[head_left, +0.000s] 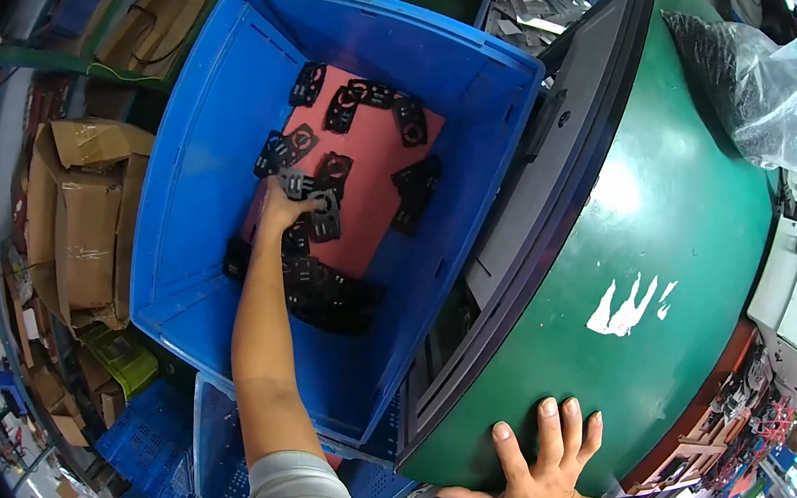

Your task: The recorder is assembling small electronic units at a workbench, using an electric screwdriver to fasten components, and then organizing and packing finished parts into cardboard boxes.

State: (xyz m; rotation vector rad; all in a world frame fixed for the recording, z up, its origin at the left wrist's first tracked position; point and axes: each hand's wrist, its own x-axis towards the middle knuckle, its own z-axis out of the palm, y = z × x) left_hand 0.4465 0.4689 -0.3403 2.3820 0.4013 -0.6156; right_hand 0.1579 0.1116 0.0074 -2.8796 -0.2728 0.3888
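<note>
My left hand (pixel 281 210) reaches down into a large blue plastic bin (pixel 199 164). Its fingers are closed on a dark flat plate with a round hole (pixel 325 215), the thumb lying across it. A second grey-black plate (pixel 293 182) is against the fingertips; whether it is gripped too I cannot tell. Several similar black plates (pixel 410 121) lie scattered over a pink sheet (pixel 377 192) inside the bin, and more are heaped in a dark pile (pixel 335 301) nearer me. My right hand (pixel 544 465) rests with fingers spread on a green tabletop (pixel 531 352), holding nothing.
Left of the bin stands an open cardboard box (pixel 87 227). Blue perforated crates (pixel 148 434) sit below it. Beyond the table's dark edge is another blue bin with metal strips (pixel 538 3). A clear plastic bag (pixel 777 93) lies at the table's far right.
</note>
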